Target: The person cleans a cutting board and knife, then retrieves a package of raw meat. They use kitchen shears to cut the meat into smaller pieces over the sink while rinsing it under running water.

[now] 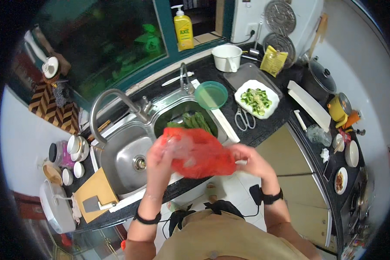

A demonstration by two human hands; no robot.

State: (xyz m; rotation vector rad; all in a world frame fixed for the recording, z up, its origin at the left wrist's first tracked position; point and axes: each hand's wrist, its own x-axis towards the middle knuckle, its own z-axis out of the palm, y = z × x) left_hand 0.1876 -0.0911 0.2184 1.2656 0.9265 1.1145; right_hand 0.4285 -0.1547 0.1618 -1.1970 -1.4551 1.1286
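Note:
A red plastic bag point(201, 154) is spread between my two hands, blurred by motion, in front of the sink's right basin. My left hand point(159, 151) grips its left end, where a pale patch shows. The bag's right edge is pinched in my right hand point(252, 159). Whether anything is inside the bag I cannot tell. Behind it, green leafy vegetables point(195, 120) lie in the right basin point(164, 112), partly hidden by the bag. The steel left basin point(123, 162) has a drain, with a curved faucet point(97, 107) above.
Right of the sink are a green plastic bowl point(211, 94), scissors point(243, 120) and a white plate point(239, 94) of chopped cucumber. A cleaver point(92, 204) rests on a cutting board point(89, 187) at the left. A black pot point(318, 78) stands on the right counter.

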